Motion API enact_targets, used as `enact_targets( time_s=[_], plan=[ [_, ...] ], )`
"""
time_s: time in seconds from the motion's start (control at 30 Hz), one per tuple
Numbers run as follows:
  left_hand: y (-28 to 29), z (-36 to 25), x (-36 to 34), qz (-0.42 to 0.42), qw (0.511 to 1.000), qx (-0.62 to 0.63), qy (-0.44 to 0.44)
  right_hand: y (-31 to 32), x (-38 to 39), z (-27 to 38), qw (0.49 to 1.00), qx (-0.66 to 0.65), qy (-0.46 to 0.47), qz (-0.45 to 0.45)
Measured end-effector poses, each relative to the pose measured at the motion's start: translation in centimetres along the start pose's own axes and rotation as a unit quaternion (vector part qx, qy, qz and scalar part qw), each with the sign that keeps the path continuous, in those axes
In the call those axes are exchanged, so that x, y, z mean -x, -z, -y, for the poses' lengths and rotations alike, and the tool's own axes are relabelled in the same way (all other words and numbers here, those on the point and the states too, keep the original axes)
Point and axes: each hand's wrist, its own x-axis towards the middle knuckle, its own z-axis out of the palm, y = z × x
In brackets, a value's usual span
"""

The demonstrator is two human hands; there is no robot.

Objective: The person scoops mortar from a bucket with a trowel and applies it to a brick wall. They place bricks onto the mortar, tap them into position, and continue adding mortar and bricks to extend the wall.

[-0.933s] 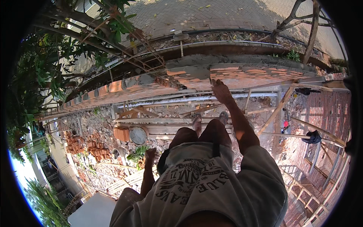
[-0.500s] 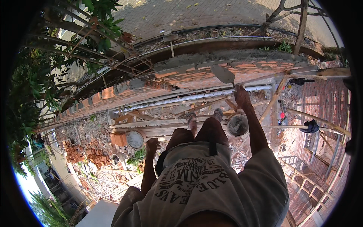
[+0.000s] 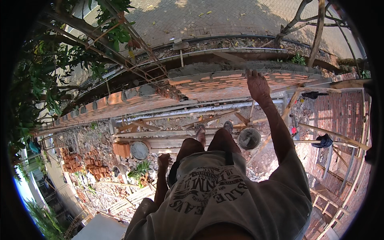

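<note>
My right hand (image 3: 258, 85) is closed around the handle of a trowel (image 3: 229, 56), reaching over the top of the brick wall (image 3: 224, 86). The trowel's blade shows above and beyond the grey mortar (image 3: 196, 69) along the wall top; whether it touches the mortar I cannot tell. Low at my left side, my left hand (image 3: 164, 160) is curled into a fist, with nothing showing in it. A round tub of mortar (image 3: 249, 139) stands by my right leg. Left of my legs is another round tub of grey mortar (image 3: 139, 150), beside stacked orange bricks (image 3: 121, 150).
Wooden planks (image 3: 160, 135) run beneath my feet. A diagonal pole (image 3: 289, 109) rises at the right, and a dark cloth (image 3: 323, 141) hangs on a bar. Steel rebar (image 3: 140, 44) and leafy branches (image 3: 60, 60) crowd the left. More bricks (image 3: 94, 167) lie on rubble below.
My right hand has moved up and forward with the trowel, from in front of the wall's face to its top. My left hand has dropped slightly.
</note>
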Motion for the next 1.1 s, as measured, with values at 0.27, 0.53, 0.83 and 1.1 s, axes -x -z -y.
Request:
enact_targets(
  time_s=[0.27, 0.53, 0.83, 1.1],
  plan=[
    [2.2, 7.5, -2.5, -0.008, 0.942, -0.237, -0.236, 0.1, -6.4, -2.7, 0.992, 0.115, 0.027, 0.036],
    [1.9, 8.8, -3.4, -0.004, 0.837, -0.385, -0.389, -1.5, -9.4, 7.9, 0.992, -0.075, 0.101, -0.023],
    [1.2, 3.6, -2.3, 0.013, 0.998, 0.059, -0.022, -0.6, -9.6, 16.2, 0.965, -0.188, 0.132, -0.126],
    [1.6, 4.3, -3.2, 0.013, 0.999, 0.024, 0.017, 3.2, -4.5, 14.0, 0.994, -0.012, 0.077, 0.072]
  ],
)
